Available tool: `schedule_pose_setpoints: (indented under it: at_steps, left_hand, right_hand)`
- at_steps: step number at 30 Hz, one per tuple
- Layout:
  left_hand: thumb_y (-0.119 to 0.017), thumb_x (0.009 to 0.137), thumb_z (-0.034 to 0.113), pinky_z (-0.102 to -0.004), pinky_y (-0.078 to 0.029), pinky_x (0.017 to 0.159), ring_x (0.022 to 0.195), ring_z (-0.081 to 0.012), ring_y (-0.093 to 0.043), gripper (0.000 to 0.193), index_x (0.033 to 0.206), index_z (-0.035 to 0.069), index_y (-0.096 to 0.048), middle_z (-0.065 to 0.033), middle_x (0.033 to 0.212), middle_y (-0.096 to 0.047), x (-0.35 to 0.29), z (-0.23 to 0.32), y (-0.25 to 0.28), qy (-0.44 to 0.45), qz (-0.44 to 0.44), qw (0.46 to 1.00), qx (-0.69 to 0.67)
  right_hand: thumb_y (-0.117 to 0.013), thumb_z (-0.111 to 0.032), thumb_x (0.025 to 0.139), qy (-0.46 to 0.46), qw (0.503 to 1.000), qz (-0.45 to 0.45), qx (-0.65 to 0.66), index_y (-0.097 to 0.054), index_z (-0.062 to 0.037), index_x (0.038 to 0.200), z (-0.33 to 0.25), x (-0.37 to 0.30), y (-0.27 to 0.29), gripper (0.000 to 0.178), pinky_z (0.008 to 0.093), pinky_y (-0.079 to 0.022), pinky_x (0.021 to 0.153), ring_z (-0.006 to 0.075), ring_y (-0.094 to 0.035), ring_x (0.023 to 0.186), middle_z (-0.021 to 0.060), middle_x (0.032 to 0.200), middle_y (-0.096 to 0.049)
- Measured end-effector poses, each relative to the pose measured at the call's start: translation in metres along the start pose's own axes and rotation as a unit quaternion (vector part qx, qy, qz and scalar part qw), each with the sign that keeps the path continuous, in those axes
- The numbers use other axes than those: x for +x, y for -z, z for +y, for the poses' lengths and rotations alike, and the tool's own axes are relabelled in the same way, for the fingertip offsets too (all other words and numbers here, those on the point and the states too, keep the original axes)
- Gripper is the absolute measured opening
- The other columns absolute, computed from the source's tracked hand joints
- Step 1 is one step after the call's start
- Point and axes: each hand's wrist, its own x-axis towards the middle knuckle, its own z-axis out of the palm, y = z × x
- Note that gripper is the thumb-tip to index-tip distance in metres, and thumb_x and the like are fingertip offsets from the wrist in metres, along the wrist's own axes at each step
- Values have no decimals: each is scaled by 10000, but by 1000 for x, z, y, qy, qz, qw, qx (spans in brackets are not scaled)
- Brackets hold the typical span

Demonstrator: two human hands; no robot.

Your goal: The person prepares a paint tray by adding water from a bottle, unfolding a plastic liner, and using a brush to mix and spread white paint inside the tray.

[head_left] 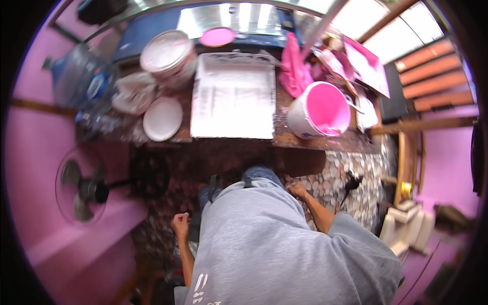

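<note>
Head view: left hand [180,223] curled in a fist, empty, hanging near left by grey shirt [264,239]. Right hand [298,191] loosely curled, holding nothing, beside same shirt. Far off on table [325,142]: pink paint bucket [321,110], white tray [234,96], round lid [162,118].

Clear plastic water bottle [81,76] with blue label [95,86] seen far up-left of left hand [180,223], lying tilted at table's left end. White paint bucket [170,57] with white lid placed well above left hand, white round lid [162,118] below it. White bucket [320,112] with pink inside and dark label strip near base set well above right hand [298,190]. Crumpled white bag [133,91] found beside bottle. No signs or screens seen.
</note>
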Motion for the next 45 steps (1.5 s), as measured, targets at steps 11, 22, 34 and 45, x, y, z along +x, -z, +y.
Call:
schedule_pose_setpoints:
  at_steps: [11,22,34,45]
  left_hand:
    - [-649,838,158,-264,-474,567,618,-120,-618,152,811,21,-587,-52,670,-619,126,-7,-38,-56,-161,985,37]
    - [-823,697,364,-364,-458,871,1008,-255,-566,785,1257,-21,-429,-168,1085,-575,302,75,48,-129,188,971,-78]
    - [-824,710,273,-361,-493,813,918,-253,-634,526,1083,-11,-585,-150,1036,-650,346,157,63,-373,99,919,82]
    - [-821,678,114,-288,-517,755,808,-154,-633,455,1053,-46,-620,-81,915,-663,126,321,-64,-420,-389,820,-10]
  right_hand:
    - [-592,-263,895,-487,661,178,543,-630,-68,779,-113,-114,80,231,211,-412,433,77,-531,498,-6,618,-571]
    - [-607,-182,870,-359,812,162,431,-664,9,932,-280,57,157,209,254,-483,619,108,-584,665,51,762,-635]
    - [-635,-243,814,-330,843,268,329,-678,-36,978,-286,76,198,267,330,-504,698,198,-636,726,110,796,-664]
    - [-732,-393,704,-92,864,463,175,-346,-29,1386,-324,123,292,864,437,-350,1042,346,-462,1211,196,1317,-460]
